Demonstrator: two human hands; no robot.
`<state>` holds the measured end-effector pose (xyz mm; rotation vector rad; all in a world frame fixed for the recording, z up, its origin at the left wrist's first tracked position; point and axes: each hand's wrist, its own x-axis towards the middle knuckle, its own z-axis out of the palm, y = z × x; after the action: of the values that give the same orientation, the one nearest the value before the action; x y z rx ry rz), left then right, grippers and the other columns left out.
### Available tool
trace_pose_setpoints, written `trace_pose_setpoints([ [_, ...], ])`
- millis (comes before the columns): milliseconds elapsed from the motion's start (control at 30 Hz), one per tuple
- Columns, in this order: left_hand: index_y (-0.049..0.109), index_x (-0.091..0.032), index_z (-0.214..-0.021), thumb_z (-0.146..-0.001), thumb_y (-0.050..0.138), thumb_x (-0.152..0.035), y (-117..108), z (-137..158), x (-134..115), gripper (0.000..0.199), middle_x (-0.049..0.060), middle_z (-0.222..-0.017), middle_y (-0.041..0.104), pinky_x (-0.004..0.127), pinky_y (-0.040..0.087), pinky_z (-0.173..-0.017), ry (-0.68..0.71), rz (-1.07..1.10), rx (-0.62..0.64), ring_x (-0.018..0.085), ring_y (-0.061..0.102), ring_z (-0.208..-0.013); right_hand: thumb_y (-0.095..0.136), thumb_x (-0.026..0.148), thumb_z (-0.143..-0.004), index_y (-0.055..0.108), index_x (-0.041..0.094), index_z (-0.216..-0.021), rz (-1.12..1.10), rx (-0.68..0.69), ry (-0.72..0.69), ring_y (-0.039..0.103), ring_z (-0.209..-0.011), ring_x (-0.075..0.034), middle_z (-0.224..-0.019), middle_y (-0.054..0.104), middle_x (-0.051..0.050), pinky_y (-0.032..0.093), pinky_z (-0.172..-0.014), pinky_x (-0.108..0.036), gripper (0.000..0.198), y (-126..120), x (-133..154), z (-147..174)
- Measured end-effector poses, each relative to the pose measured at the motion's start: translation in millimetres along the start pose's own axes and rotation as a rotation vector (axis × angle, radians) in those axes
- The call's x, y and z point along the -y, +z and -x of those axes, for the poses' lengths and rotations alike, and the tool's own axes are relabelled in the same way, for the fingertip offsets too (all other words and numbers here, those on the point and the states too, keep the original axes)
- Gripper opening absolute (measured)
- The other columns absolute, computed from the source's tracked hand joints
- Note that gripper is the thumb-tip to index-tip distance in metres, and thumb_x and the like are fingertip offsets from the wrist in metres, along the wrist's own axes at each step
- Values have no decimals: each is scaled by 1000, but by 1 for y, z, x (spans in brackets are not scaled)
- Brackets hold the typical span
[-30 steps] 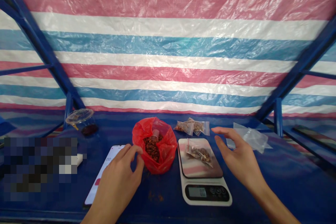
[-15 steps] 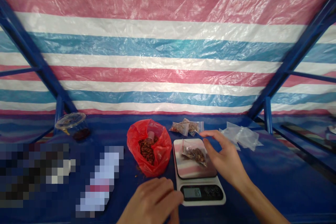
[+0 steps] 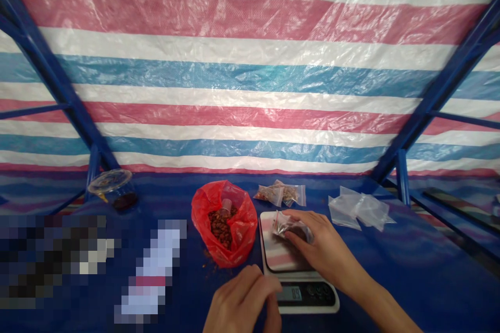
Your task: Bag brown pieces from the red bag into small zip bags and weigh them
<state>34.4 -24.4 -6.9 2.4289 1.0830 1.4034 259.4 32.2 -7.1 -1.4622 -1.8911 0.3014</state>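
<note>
A small clear zip bag (image 3: 282,222) of brown dried pieces lies on the plate of the white kitchen scale (image 3: 273,255). My right hand (image 3: 322,242) has come over it from the right, thumb and fingers closing around the bag, which they partly cover. The scale's lit display (image 3: 291,293) seems to read 8.9. In front of the scale's left corner is my left hand (image 3: 242,302), fingers curled in, with no object visible in it. A red plastic bag (image 3: 244,234) stands open left of the scale, holding brown dried pieces (image 3: 221,229) and a small clear cup (image 3: 226,206).
Filled zip bags (image 3: 287,193) lie behind the scale. Flat clear bags (image 3: 361,208) are at the right. A lidded clear tub (image 3: 113,187) with dark contents sits at the back left. Blurred items cover the left. Blue frame bars (image 3: 402,177) and striped sheeting (image 3: 250,114) enclose the blue table.
My right hand has moved down and left from beside the plate onto the zip bag and taken hold of it. My left hand has shifted slightly right. The view has shifted a little.
</note>
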Motion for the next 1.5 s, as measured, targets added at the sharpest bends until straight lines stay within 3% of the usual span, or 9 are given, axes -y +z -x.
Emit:
trace_pose_setpoints([
  [133, 69, -24, -103, -94, 57, -25, -3, -2, 0, 15, 4, -85, 69, 26, 56, -72, -397, 140, -56, 16, 66, -75, 70, 40, -88, 73, 29, -120, -209, -55, 99, 71, -96, -24, -106, 78, -4, 59, -89, -37, 34, 4, 23, 0],
  [233, 66, -22, -124, -86, 69, -38, -1, 0, 3, 42, 10, -113, 71, 35, 59, -86, -593, 240, -110, 23, 68, -98, 72, 40, -87, 75, 27, -113, -415, 44, 83, 72, -97, -22, -110, 77, -5, 61, -88, -32, 29, 11, 55, 5],
  [433, 66, -19, -123, -91, 63, -56, 3, 1, 16, 49, 13, -120, 72, 39, 57, -98, -779, 546, -125, 26, 70, -110, 62, 42, -97, 71, 31, -127, -569, 264, -35, 71, -112, -23, -124, 74, -8, 59, -100, -38, 33, 8, 103, 8],
  [567, 66, -19, -117, -91, 60, -60, -19, -8, 22, 49, 12, -115, 74, 34, 59, -90, -857, 479, -261, 25, 72, -106, 56, 35, -100, 70, 31, -129, -524, 313, -193, 69, -113, -22, -126, 71, -7, 58, -97, -35, 33, 9, 101, -29],
  [733, 63, -20, -106, -97, 51, -53, -39, -6, 28, 37, 9, -96, 73, 36, 57, -81, -867, 138, -201, 25, 71, -90, 53, 9, -93, 78, 25, -107, 6, 355, -359, 69, -107, -22, -114, 75, -8, 49, -100, -37, 33, 50, 87, -93],
  [867, 65, -23, -99, -96, 50, -39, -33, 3, 27, 23, 10, -101, 68, 34, 54, -76, -832, -104, -4, 25, 71, -89, 67, 16, -90, 75, 22, -105, 261, 432, -372, 67, -113, -28, -112, 77, -10, 44, -102, -43, 18, 82, 86, -115],
  [1100, 63, -22, -101, -94, 49, -27, -11, 9, 27, 17, 14, -113, 62, 38, 56, -85, -794, -5, 19, 27, 68, -102, 69, 13, -84, 76, 23, -97, 96, 527, -370, 73, -99, -23, -103, 79, -4, 48, -85, -31, 18, 82, 90, -108],
  [1233, 62, -21, -99, -95, 48, -25, -3, 6, 25, 15, 14, -109, 62, 38, 58, -84, -754, 110, -50, 24, 68, -94, 71, 12, -78, 75, 24, -96, -68, 601, -240, 73, -86, -20, -94, 79, -1, 49, -73, -28, 21, 75, 89, -106],
  [1500, 64, -22, -98, -96, 51, -43, -16, -3, 36, 24, 12, -103, 68, 39, 55, -82, -754, 64, -77, 28, 68, -94, 71, 27, -83, 70, 21, -109, -416, 562, 26, 73, -94, -23, -101, 79, -6, 55, -84, -34, 26, 61, 71, -106],
])
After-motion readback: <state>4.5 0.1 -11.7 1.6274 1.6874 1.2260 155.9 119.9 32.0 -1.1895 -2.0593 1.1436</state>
